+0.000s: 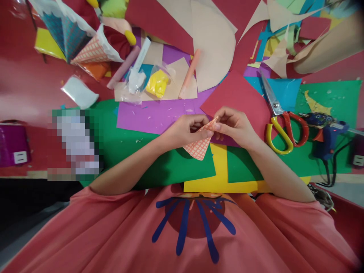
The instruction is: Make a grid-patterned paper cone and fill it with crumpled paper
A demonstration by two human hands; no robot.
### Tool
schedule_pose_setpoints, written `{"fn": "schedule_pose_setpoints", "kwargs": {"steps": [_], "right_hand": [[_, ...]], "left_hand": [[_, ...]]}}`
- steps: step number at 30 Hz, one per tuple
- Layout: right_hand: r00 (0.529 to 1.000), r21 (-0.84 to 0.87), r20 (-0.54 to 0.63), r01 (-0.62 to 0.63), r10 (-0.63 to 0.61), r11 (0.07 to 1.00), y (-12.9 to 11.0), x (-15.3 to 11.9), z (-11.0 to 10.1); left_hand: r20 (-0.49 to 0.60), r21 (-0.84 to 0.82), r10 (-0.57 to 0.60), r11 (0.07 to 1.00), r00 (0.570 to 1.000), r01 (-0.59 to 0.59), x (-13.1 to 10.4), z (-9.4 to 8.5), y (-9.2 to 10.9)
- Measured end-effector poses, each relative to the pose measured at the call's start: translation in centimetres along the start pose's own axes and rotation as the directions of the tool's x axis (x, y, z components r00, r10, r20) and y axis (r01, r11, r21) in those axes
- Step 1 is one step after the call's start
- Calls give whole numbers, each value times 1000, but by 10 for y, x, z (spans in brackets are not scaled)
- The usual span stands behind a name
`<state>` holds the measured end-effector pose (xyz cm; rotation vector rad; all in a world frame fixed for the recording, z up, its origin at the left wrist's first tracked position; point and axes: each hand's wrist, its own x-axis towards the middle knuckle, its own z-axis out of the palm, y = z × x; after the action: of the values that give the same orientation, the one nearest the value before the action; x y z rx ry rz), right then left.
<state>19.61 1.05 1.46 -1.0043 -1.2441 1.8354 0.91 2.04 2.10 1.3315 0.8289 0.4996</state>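
Between my two hands is a small paper cone (198, 147) with an orange-and-white grid pattern, its point up to the right and its wide end down to the left. My left hand (192, 129) is closed on its side, with the thumb lying across the paper. My right hand (231, 125) pinches the cone near its tip. Some of the fingers behind the paper are hidden. Under the hands lie sheets of green paper (165, 167), purple paper (142, 117) and yellow paper (220, 167).
Right of my hands lie scissors (275, 108) with red and yellow handles, and a blue glue gun (328, 140) with its cord. Two larger patterned cones (96, 49) stand at the upper left. Beyond are a yellow clay lump (158, 83), a white clay packet (80, 91) and a beige paper piece (213, 45).
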Motion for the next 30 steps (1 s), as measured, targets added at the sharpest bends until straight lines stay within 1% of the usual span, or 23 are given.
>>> {"fn": "schedule_pose_setpoints", "kwargs": {"steps": [2, 5, 8, 11, 15, 19, 25, 27, 30], "right_hand": [[997, -22, 6, 71, -71, 997, -4, -1, -4], [990, -111, 20, 142, -140, 984, -10, -3, -8], [987, -177, 31, 158, -155, 972, -13, -5, -9], [990, -182, 41, 140, -135, 973, -13, -5, -9], [993, -158, 73, 108, -97, 982, -12, -4, -9], [995, -175, 74, 72, -59, 982, -11, -4, -10], [997, -242, 43, 75, -66, 967, -8, -4, -7], [997, -283, 56, 74, -61, 956, -9, -4, -6], [993, -373, 95, 106, -76, 922, -9, -3, -7]], "left_hand": [[54, -15, -10, 1000, 998, 10, 0, -4, 1], [138, -26, -30, 999, 990, 34, -1, -8, 4], [196, -4, -64, 998, 978, 66, -1, -10, 5], [228, 37, -89, 996, 969, 83, -1, -11, 6], [258, 109, -118, 990, 959, 93, -1, -15, 7], [263, 189, -115, 980, 958, 66, -2, -17, 7], [232, 249, -117, 967, 966, 58, -2, -16, 7], [223, 247, -120, 967, 967, 63, -2, -14, 7], [221, 241, -137, 967, 966, 82, -2, -13, 7]]}}
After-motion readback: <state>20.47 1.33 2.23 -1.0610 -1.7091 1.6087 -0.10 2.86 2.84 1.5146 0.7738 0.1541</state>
